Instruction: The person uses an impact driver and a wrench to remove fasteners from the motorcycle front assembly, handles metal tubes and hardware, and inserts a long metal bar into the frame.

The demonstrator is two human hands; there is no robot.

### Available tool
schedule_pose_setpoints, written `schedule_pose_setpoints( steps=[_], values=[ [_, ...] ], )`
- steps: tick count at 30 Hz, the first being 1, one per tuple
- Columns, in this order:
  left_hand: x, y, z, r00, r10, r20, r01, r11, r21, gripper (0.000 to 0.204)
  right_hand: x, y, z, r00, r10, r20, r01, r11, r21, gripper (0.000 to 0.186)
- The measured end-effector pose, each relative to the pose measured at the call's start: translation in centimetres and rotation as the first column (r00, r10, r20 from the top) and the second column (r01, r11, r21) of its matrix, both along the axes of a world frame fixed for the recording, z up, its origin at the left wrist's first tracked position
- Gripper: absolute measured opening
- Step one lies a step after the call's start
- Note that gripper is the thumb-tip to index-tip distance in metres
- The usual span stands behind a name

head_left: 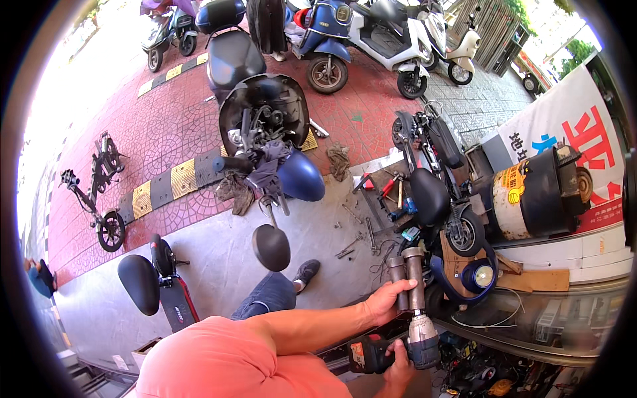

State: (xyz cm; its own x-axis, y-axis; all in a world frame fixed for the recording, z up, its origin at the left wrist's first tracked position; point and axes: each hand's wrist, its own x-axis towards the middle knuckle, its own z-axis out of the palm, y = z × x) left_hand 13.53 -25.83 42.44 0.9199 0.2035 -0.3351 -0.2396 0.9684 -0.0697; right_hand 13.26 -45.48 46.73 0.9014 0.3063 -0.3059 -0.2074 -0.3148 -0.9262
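At the lower right, my left hand (385,302) grips metal socket tubes, a thinner one (397,268) beside a longer, thicker one (413,265) in line with the nose of a cordless impact wrench (421,341). My right hand (398,368) is closed on the wrench's handle, beside its battery (366,353). Just beyond are a small vehicle's blue front part (478,255) and loose hand tools (388,189) on the grey floor (318,225).
A partly stripped scooter (265,132) stands ahead, mirror (271,247) toward me. A folding bike (431,152) and black drum (531,196) are right. Small vehicles (159,278) (99,192) stand left. Parked scooters (328,73) and a person's legs (265,26) are behind.
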Motion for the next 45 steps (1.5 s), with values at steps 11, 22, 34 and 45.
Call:
schedule_pose_setpoints(
  steps=[11,22,34,45],
  values=[
    [-17.2,8.2,11.6,0.907,0.236,-0.349,-0.056,0.889,0.454,0.038,-12.9,8.6,7.9,0.861,0.199,0.468,-0.259,0.964,0.065,0.037],
    [-28.7,23.1,17.4,0.951,0.181,0.251,-0.253,0.921,0.296,0.038,-22.1,21.1,18.5,0.626,0.421,0.656,-0.363,0.902,-0.233,0.071],
    [-34.6,46.3,15.1,0.990,0.114,-0.083,-0.103,0.987,0.127,0.032,-27.4,52.2,25.4,0.616,0.709,0.343,-0.548,0.698,-0.461,0.032],
    [-27.7,63.2,6.6,0.934,0.242,-0.261,-0.271,0.959,-0.082,0.032,-14.7,75.0,15.2,0.237,0.940,0.244,-0.608,0.340,-0.717,0.040]
  ],
)
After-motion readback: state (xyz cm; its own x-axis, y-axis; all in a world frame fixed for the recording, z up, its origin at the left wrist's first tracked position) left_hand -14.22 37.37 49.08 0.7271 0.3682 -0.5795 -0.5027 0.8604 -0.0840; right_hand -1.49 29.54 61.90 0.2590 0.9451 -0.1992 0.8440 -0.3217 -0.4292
